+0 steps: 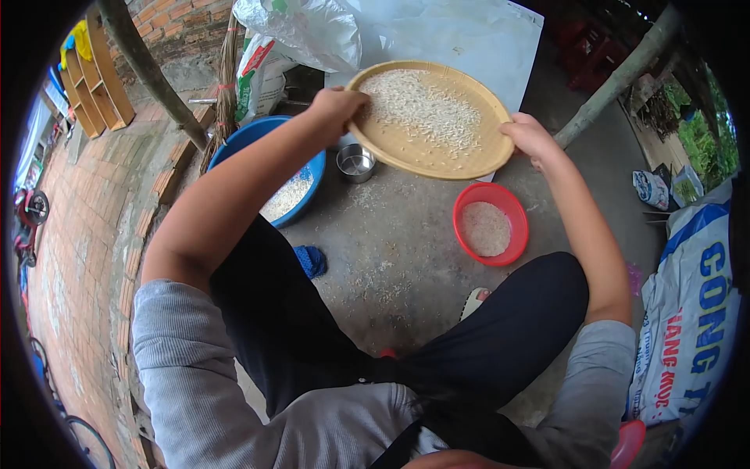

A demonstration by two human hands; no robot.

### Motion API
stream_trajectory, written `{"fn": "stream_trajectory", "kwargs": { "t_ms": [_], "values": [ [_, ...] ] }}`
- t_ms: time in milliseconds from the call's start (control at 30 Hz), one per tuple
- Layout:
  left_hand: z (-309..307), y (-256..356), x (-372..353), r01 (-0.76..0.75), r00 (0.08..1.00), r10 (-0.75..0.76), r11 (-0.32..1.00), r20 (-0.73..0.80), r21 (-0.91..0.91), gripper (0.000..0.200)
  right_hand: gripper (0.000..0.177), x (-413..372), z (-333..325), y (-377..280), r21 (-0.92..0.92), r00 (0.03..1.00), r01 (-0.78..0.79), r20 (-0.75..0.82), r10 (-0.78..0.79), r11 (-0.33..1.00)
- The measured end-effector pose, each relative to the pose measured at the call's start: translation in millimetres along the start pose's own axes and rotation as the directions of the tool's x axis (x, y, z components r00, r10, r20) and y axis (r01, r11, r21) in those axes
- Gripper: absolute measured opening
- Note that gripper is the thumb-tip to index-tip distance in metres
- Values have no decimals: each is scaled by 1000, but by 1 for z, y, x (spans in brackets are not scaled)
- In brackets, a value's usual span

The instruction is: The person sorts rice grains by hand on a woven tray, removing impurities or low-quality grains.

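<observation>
Above the floor (367, 270) near the red basin (524, 223), a shallow tray (494, 144) is held with the fingers of the left hand (337, 109) and right hand (533, 141) clamped on opposite rims, presumably so that the pale grains (426, 102) are evenly supported.

Some fingers of the left hand (341, 109) and right hand (533, 141) are hidden beneath the woven tray (437, 167), and the left forearm (258, 168) covers part of a blue basin (319, 173). Most of a sandal (470, 304) is hidden by the right leg (516, 313). A printed sack (687, 313) is cut off at the right, its wording incomplete; red objects (598, 62) in the upper-right shadows are unclear.
</observation>
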State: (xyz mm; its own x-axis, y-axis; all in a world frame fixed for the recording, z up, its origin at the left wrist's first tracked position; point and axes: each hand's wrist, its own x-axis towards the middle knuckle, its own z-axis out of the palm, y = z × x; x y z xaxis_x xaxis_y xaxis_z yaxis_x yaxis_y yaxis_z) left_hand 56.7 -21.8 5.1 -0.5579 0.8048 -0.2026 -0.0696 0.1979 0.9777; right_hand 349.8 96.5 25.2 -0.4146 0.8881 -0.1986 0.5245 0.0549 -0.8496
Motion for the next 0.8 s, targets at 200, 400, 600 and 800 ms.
{"fn": "stream_trajectory", "kwargs": {
  "t_ms": [200,400,600,800],
  "values": [
    [-25,8,28,132,978,-111,985,175,-113,29,31,-17,11,-18,-18,995,79,55,-78,997],
    [0,10,-9,-46,991,24,984,129,173,39,44,-8,-2,-6,106,994,31,97,-41,994],
    [-16,18,-12,31,997,-33,999,73,27,39,44,-27,18,-25,-117,974,120,207,-94,986],
    [-13,11,-11,37,995,-51,987,87,158,37,39,-21,6,-11,25,993,45,111,-48,999]
  ]
}}
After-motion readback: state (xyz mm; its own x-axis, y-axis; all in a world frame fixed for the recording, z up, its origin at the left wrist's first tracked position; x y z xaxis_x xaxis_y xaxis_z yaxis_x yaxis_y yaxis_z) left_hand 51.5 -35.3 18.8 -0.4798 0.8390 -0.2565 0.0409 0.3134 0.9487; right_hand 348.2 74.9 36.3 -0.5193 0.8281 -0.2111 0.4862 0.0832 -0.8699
